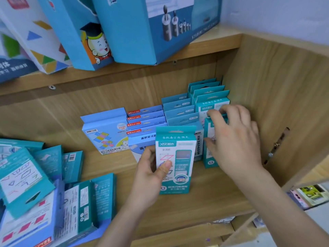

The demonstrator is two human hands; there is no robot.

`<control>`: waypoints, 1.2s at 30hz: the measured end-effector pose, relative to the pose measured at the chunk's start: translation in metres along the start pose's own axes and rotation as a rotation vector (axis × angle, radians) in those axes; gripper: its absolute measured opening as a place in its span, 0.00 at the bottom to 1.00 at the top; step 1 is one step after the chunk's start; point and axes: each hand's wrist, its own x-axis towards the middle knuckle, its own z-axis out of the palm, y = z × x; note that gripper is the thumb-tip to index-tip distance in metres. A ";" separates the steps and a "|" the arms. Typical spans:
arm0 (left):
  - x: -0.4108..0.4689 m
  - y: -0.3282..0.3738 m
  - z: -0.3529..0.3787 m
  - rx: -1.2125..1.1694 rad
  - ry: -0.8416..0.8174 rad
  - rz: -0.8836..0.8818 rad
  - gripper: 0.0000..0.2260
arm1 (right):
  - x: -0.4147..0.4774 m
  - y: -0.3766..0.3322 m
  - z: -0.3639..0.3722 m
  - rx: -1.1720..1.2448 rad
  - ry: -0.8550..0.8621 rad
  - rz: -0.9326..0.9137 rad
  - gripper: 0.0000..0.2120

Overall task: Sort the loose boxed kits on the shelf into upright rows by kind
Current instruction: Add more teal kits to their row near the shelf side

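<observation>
1. The left grip (151,177) was clamped on one teal-and-white kit (181,157) marked S-335, with the thumb across its front. The kit was upright, just near of the rows on the shelf (195,207).
2. The right grip (235,139) was closed round a second teal kit (209,157), which stood at the near end of the far-right row beside the side wall (267,86).
3. Far-right row (208,91): four teal hang tabs counted behind that kit, all upright.
4. Second row (179,111): four upright teal boxes tagged CY-0131.
5. Third row (144,120): four upright blue boxes with red labels.
6. One light-blue box (105,134) printed with coloured squares stood alone to the left of the third row.
7. Loose pile (44,184), near left: teal and blue kits lay flat or tilted. An exact count could not be made.
8. Upper shelf (213,45): at least three large boxes (133,24), leaning.
</observation>
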 end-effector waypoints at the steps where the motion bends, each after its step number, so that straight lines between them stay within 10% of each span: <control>1: 0.001 -0.001 -0.002 0.032 0.007 0.004 0.10 | 0.001 -0.001 0.002 0.008 0.012 0.014 0.31; 13: 0.011 0.008 0.000 0.457 0.066 0.131 0.12 | 0.011 0.016 0.019 0.235 0.007 -0.127 0.39; 20: 0.016 0.011 0.036 0.571 -0.018 0.224 0.14 | -0.058 0.014 0.016 0.820 -0.004 0.161 0.27; 36: 0.029 0.027 0.090 0.833 0.008 0.568 0.41 | -0.089 0.011 0.026 0.348 0.126 0.137 0.37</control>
